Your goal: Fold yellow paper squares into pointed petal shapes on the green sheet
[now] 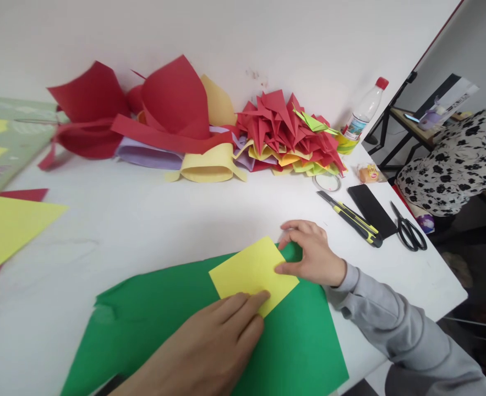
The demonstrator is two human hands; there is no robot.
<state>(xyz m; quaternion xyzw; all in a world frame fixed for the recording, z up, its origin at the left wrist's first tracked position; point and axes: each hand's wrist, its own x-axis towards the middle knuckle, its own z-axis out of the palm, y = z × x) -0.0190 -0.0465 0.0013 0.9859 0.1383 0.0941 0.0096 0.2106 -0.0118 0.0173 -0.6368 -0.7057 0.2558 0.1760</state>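
A square of yellow paper (246,267) lies flat on a larger sheet of green paper (156,319). My left hand (209,341) rests over its lower edge, fingers stretched out and fingertips pressing on the yellow surface. At the right side of the square is my right hand (309,256). Its thumb touches the yellow paper, while the curved index finger stays apart from the thumb, near the upper right edge. The green sheet has a crumpled left corner. A dark object, partly hidden, shows by my left wrist.
Behind are red paper shapes (176,104), a pile of folded red paper pieces (279,126) and a bottle (362,115). To the right lie a tape roll (326,182), a utility knife (352,220), a black case (372,212) and scissors (408,230). Yellow sheets (11,225) lie left. A person (465,154) is beyond.
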